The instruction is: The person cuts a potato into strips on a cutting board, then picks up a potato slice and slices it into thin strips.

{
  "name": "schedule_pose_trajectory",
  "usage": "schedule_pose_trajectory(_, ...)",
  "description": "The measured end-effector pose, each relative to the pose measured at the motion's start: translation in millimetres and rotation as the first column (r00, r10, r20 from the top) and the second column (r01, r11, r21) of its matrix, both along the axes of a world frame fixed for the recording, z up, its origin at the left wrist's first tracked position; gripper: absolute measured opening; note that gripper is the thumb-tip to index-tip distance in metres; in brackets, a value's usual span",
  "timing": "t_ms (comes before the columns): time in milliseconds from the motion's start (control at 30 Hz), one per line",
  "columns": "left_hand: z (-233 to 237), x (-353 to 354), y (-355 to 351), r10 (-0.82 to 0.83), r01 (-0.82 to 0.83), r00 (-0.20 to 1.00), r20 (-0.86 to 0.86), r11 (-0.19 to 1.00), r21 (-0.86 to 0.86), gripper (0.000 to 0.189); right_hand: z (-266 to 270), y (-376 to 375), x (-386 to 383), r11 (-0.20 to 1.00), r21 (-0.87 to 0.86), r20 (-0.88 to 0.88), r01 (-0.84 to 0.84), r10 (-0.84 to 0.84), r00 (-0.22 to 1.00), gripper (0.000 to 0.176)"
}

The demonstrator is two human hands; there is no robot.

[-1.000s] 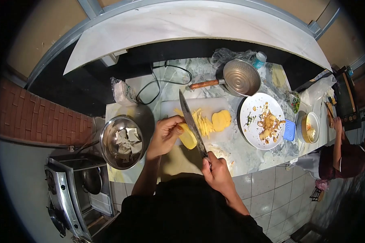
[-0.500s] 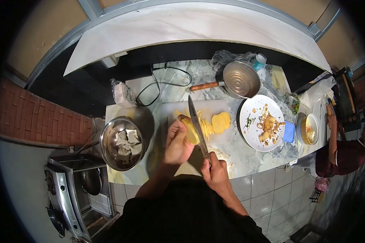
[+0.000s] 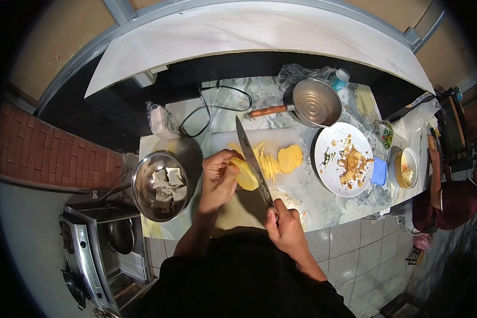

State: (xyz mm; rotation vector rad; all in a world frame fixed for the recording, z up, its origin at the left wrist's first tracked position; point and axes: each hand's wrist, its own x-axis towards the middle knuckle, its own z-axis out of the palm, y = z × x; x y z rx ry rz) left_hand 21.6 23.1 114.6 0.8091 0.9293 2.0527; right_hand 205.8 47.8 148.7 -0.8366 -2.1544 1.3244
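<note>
Right hand wrapped firmly around the handle of a long knife, I see, its blade slanting away from the person with the tip at the far end. Across from it, the left hand pinches a peeled yellow piece between thumb and fingers, raised beside the blade; from where I stand I can't quite tell whether steel and piece touch.

Just past the knife, on a pale cutting board, lie a loose heap of yellow strips and, next to it, a cluster of round, overlapping slices. Board and all sit on a marbled table.

Over on the person's left stands 1 steel bowl with crumpled pale sheets inside. To the right there's a white plate scattered with peelings and green bits, a blue lid by its edge, then another bowl with pale food in it.

Farther back, a saucepan points its wooden handle leftward, near 1 can and some clear plastic. A black cable loops beside a wrapped white packet.

Well off to the right, 1 co-worker in dark red reaches toward the counter.
</note>
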Motion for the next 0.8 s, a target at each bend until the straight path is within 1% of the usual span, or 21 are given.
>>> schedule_pose_trajectory(67, -4, -4, 0, -0.003, 0.003, 0.998, -0.063, 1.0, 0.001, 0.026, 2, 0, 1, 1.0, 0.009, 0.033, -0.007, 0.007, 0.999, 0.014)
schedule_pose_trajectory(100, -4, -6, -2, -0.003, 0.003, 0.998, -0.063, 1.0, 0.002, 0.026, 4, 0, 1, 1.0, 0.01, 0.033, -0.008, 0.007, 0.999, 0.014)
schedule_pose_trajectory(167, -5, -8, -5, -0.014, -0.003, 0.973, -0.23, 0.997, -0.072, 0.028, 8, -1, 2, 0.999, -0.046, 0.078, 0.001, 0.002, 0.997, 0.014)
schedule_pose_trajectory(200, -6, -7, -4, -0.014, -0.003, 0.973, -0.229, 0.997, -0.071, 0.028, 8, 0, 3, 0.999, -0.045, 0.079, 0.001, 0.003, 0.997, 0.014)
schedule_pose_trajectory(267, -6, -5, -1, -0.011, 0.009, 0.996, -0.09, 1.0, -0.023, 0.025, 8, 0, 3, 0.999, -0.042, 0.081, -0.012, 0.015, 0.997, 0.014)
schedule_pose_trajectory(333, -4, -16, -1, 0.006, -0.007, 0.996, -0.094, 1.0, -0.009, 0.024, -1, -4, 5, 1.0, -0.012, 0.07, -0.027, 0.028, 0.997, 0.015)
schedule_pose_trajectory(400, -3, -24, -4, -0.081, 0.063, 0.964, -0.252, 0.995, -0.078, 0.018, -3, -5, 7, 0.999, 0.007, 0.071, -0.041, 0.04, 0.997, 0.015)
schedule_pose_trajectory(433, 4, -18, -4, -0.018, -0.007, 0.934, -0.358, 0.998, -0.067, 0.013, -1, -3, 7, 0.999, -0.007, 0.073, -0.036, 0.036, 0.997, 0.015)
schedule_pose_trajectory(467, 2, -16, -6, -0.023, -0.003, 0.934, -0.355, 0.997, -0.073, 0.013, 1, -2, 7, 0.999, -0.022, 0.073, -0.026, 0.027, 0.997, 0.015)
schedule_pose_trajectory(533, -5, -10, -6, -0.094, 0.024, 0.899, -0.428, 0.986, -0.166, 0.01, 7, 3, 4, 1.0, -0.007, 0.085, -0.005, 0.005, 0.996, 0.015)
schedule_pose_trajectory(567, -5, -11, -3, -0.07, 0.007, 0.889, -0.452, 0.99, -0.138, 0.012, 8, 4, 2, 1.0, 0.015, 0.091, 0.005, -0.006, 0.996, 0.015)
schedule_pose_trajectory(600, -5, -15, -1, -0.066, 0.007, 0.886, -0.459, 0.992, -0.129, 0.012, 5, 5, 3, 1.0, 0.024, 0.084, 0.005, -0.007, 0.996, 0.015)
schedule_pose_trajectory(667, -6, -22, -4, -0.073, 0.029, 0.898, -0.434, 0.994, -0.105, 0.013, -3, 3, 8, 0.998, -0.043, 0.111, -0.036, 0.041, 0.993, 0.015)
schedule_pose_trajectory(700, -3, -25, -4, -0.07, 0.026, 0.897, -0.436, 0.994, -0.105, 0.013, -3, 3, 7, 0.998, -0.043, 0.109, -0.039, 0.044, 0.993, 0.015)
schedule_pose_trajectory(767, 4, -27, -3, -0.211, 0.13, 0.877, -0.431, 0.969, -0.21, 0.012, -1, 2, 8, 0.997, -0.068, 0.122, -0.032, 0.04, 0.992, 0.015)
schedule_pose_trajectory(800, 0, -25, -3, -0.217, 0.136, 0.878, -0.426, 0.967, -0.214, 0.012, -1, 1, 8, 0.997, -0.073, 0.126, -0.027, 0.036, 0.991, 0.015)
